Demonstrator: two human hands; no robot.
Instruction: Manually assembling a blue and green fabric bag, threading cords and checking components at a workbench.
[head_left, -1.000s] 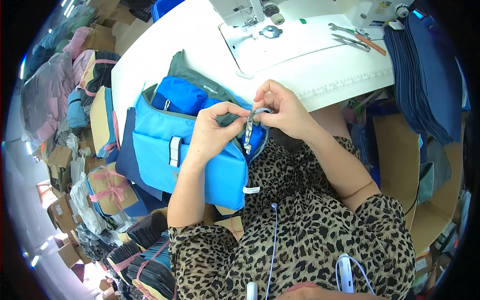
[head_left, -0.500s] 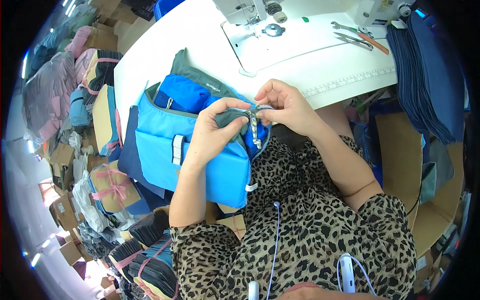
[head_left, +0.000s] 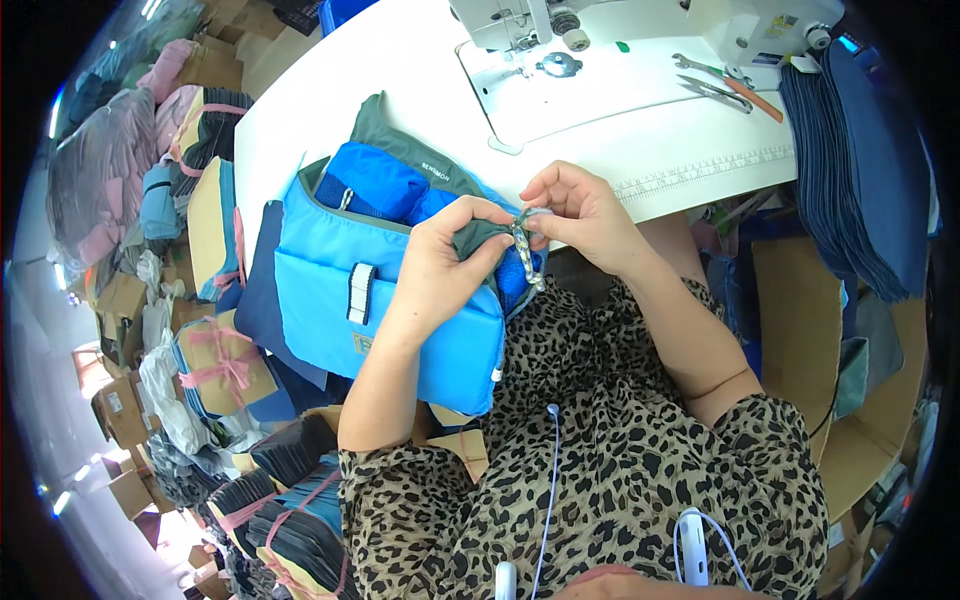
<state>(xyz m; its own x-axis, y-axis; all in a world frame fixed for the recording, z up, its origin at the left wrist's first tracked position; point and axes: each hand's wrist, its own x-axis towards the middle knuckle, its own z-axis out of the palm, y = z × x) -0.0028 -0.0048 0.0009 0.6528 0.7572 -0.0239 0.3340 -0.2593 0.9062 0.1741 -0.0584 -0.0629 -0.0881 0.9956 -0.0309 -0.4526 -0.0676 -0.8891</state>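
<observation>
A light blue bag (head_left: 425,345) with dark green trim and a bright blue mesh inner pouch (head_left: 372,182) lies over the table edge and my lap. My left hand (head_left: 455,255) is closed on a fold of the bag's dark green fabric (head_left: 476,238). Against it, my right hand (head_left: 580,215) pinches at the top end of a patterned braided cord (head_left: 527,258), which dangles down over the blue mesh. The fingertips of both hands nearly meet there, so how the cord joins the fabric is hidden. A black-and-white webbing loop (head_left: 361,293) shows on the bag's front.
A sewing machine (head_left: 520,22) stands on the white table (head_left: 400,50). Scissors (head_left: 716,92) and an orange-handled tool (head_left: 765,104) lie to its right. Stacked navy fabric pieces (head_left: 880,170) hang at the right edge, above an open cardboard box (head_left: 795,330). Tied bundles (head_left: 225,370) crowd the left.
Both hands and the bag have shifted slightly right in view. My fingers stay pinched at the same spot, and the cord hangs at more of a slant.
</observation>
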